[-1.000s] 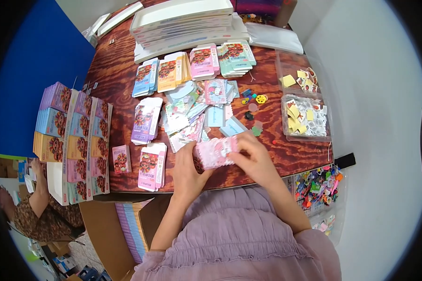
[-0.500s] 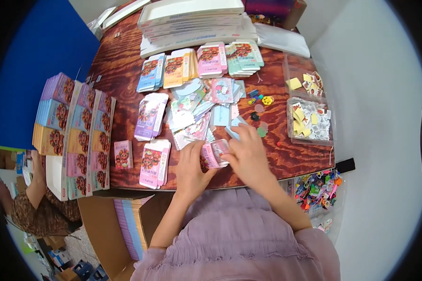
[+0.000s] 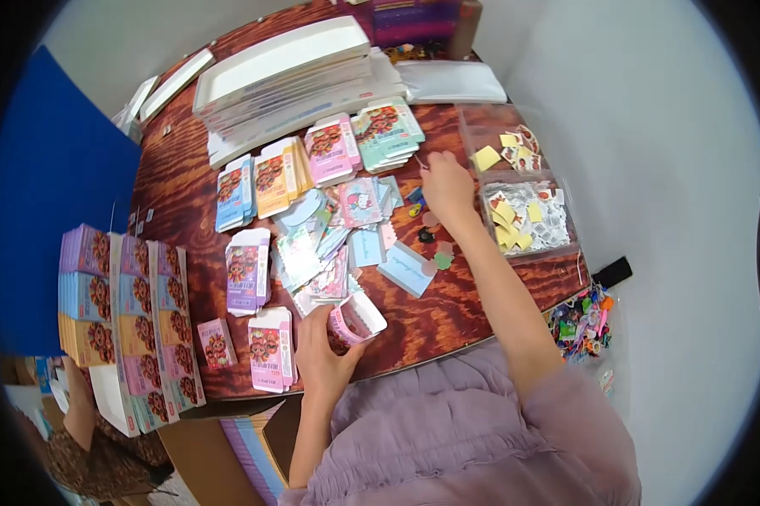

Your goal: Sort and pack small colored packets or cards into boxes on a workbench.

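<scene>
My left hand (image 3: 322, 358) holds a small pink printed carton (image 3: 356, 320) with its white flap open, near the front edge of the dark wooden table (image 3: 472, 308). My right hand (image 3: 447, 187) is stretched out over the table's middle, fingers curled above a scatter of small coloured shapes (image 3: 435, 244). It is next to a loose heap of cards and packets (image 3: 329, 244). Whether it grips anything is unclear. A pale blue card (image 3: 405, 270) lies between my two hands.
Flat pink cartons (image 3: 270, 350) lie by my left hand. Rows of coloured cartons (image 3: 329, 152) sit farther back, before white trays (image 3: 287, 72). Stacked cartons (image 3: 118, 320) fill the left edge. Clear bins (image 3: 527, 215) of small packets stand right. Colourful bits (image 3: 578, 325) lie below the table's right corner.
Both hands were together on the pink carton near the front edge. My right hand has let go and reached out to the table's middle; my left hand keeps the carton.
</scene>
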The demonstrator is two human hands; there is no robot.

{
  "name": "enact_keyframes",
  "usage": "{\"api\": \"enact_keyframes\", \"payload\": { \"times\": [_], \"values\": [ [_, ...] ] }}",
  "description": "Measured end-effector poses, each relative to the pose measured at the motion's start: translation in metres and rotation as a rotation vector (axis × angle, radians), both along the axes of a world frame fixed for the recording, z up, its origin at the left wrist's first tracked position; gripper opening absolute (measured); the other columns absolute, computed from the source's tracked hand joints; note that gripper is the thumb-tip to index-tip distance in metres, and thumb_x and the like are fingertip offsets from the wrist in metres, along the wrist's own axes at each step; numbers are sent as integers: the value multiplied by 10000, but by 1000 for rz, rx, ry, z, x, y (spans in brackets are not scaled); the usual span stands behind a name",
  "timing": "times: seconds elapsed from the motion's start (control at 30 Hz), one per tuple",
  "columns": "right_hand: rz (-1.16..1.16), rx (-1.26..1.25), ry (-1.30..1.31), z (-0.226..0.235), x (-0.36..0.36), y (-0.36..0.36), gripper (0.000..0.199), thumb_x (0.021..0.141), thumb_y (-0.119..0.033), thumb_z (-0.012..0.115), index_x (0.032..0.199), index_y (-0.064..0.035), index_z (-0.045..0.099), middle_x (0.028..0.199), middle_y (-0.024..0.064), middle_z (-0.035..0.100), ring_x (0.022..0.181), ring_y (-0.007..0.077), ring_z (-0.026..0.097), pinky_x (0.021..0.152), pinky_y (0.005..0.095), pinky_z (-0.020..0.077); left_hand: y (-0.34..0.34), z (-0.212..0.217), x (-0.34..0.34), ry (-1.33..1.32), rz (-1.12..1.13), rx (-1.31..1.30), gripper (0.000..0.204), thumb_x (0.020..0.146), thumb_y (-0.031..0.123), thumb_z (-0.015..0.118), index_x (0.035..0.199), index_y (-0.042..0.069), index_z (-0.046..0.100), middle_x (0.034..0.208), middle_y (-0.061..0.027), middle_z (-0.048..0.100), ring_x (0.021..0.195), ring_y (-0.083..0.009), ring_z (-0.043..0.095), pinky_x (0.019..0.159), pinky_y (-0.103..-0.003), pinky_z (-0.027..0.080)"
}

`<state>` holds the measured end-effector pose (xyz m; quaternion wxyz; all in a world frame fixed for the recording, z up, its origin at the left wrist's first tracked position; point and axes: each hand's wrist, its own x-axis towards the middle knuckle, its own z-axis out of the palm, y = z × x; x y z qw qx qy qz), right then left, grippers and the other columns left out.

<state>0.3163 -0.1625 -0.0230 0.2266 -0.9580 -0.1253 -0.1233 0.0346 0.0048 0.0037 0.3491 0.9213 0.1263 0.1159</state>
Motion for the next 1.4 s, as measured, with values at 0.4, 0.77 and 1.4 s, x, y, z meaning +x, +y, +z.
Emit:
{"api": "enact_keyframes", "payload": {
  "times": [0.4,0.77,1.4],
  "values": [
    [209,338,-82,17,-54,-5,67,898,-98,533,873,-37,522,814,204,598,744,428,620,634,511,466,0,-29,-26,-38,69,-479,797,663,9,868,1355,10,473,1285,-126,493,1180,-266,541,891,-360,541],
    [-426,80,26,10,-166,-205,89,920,-138,589,934,-60,548,880,157,629,799,387,645,655,493,496,-44,-49,-6,-190,-153,-333,813,726,84,829,1426,-13,428,1378,-175,470,1277,-334,482,1056,-423,416],
    [-1390,98,398,-273,-329,-508,680,665,-248,862,1258,-37,605,1179,236,637,1114,380,602,947,441,491,-56,-75,0,-172,-39,15,751,880,226,757,1461,-39,361,1441,-224,422,1317,-362,447,1084,-469,403]
  ]
}}
